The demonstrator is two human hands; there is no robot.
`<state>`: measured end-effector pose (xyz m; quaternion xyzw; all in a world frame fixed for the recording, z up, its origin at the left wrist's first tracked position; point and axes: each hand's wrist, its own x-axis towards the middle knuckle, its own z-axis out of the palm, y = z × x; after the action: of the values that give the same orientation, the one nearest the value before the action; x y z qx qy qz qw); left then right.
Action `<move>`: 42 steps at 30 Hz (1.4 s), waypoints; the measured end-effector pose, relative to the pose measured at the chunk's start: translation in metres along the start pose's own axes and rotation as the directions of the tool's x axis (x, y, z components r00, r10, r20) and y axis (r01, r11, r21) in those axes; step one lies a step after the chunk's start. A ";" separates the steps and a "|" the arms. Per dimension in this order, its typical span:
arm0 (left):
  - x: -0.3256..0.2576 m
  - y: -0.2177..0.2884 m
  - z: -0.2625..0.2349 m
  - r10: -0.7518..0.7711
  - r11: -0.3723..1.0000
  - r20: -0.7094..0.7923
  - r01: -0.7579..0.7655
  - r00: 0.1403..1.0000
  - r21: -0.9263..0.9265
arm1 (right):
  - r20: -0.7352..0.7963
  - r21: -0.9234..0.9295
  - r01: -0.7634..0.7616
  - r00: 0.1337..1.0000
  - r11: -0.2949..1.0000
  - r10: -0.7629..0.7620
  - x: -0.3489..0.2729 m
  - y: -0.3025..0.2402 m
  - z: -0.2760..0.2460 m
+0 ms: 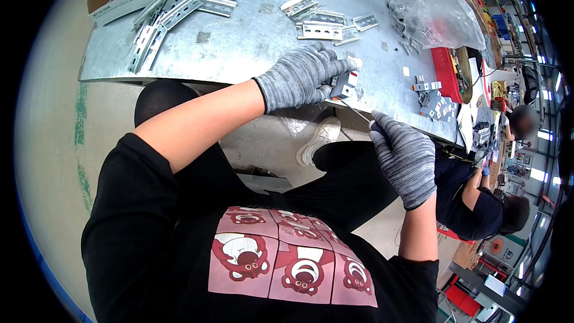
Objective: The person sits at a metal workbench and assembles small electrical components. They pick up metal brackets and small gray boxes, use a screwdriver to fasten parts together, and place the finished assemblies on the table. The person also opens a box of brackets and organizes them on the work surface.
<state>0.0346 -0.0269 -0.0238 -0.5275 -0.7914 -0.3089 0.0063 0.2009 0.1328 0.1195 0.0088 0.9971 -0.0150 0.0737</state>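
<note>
In its grey knitted glove, my left hand [297,79] grips a small grey box-shaped electrical module [342,88] at the front edge of the metal workbench [245,48]. A reddish mark shows on the module's upper part. My right hand [408,161], gloved alike, is closed around a screwdriver [357,113]; the fingers hide most of its handle. The thin shaft slants up and left, and its tip reaches the module's lower side. Whether the tip sits in a screw is too small to tell. Slotted metal rails [323,24] lie on the bench beyond my left hand.
More slotted rails [179,6] are heaped at the left, beside an open carton [119,0]. To the right are a clear plastic bag [448,15], a red bin [443,75] and several grey modules [436,104]. A co-worker [478,203] sits at the right.
</note>
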 end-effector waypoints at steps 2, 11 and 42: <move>0.001 -0.001 0.002 0.025 1.000 -0.029 -0.026 0.999 -0.006 | 0.024 -0.067 0.014 1.000 0.998 -0.013 0.004 -0.005 -0.001; 0.000 -0.002 0.002 0.032 0.999 -0.043 -0.034 0.999 -0.026 | 0.228 -0.371 0.072 0.974 0.926 0.016 0.028 -0.031 -0.016; 0.004 0.017 -0.007 0.024 1.000 0.020 -0.023 1.000 -0.016 | 0.385 -0.333 0.316 0.906 0.888 -0.178 0.060 -0.028 -0.033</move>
<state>0.0451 -0.0228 -0.0086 -0.5398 -0.7827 -0.3099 -0.0022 0.1360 0.1063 0.1439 -0.1376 0.9443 0.1718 0.2445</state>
